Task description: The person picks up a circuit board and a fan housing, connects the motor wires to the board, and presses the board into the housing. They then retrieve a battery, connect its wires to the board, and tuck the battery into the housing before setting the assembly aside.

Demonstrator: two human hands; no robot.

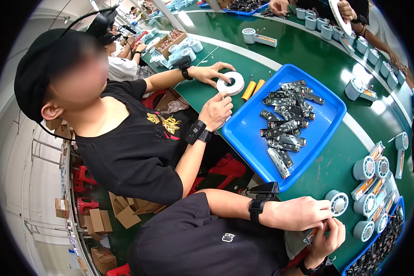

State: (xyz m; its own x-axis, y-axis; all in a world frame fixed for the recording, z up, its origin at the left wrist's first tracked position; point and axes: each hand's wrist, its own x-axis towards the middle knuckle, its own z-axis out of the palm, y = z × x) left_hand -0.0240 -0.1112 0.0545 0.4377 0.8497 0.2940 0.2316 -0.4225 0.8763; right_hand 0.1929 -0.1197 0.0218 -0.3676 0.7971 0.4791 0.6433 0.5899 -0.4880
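Bare green table (329,168) between blue tray (329,103) and round fan housings (370,168) ahead of hands.

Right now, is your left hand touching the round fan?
Touching. The head view shows the left hand's fingertips lying against the round fan's rim, with no gap between them.

long green workbench (308,55) with glare from overhead lights, red stools (85,204) and cardboard boxes (99,221) on the dark floor (119,239)
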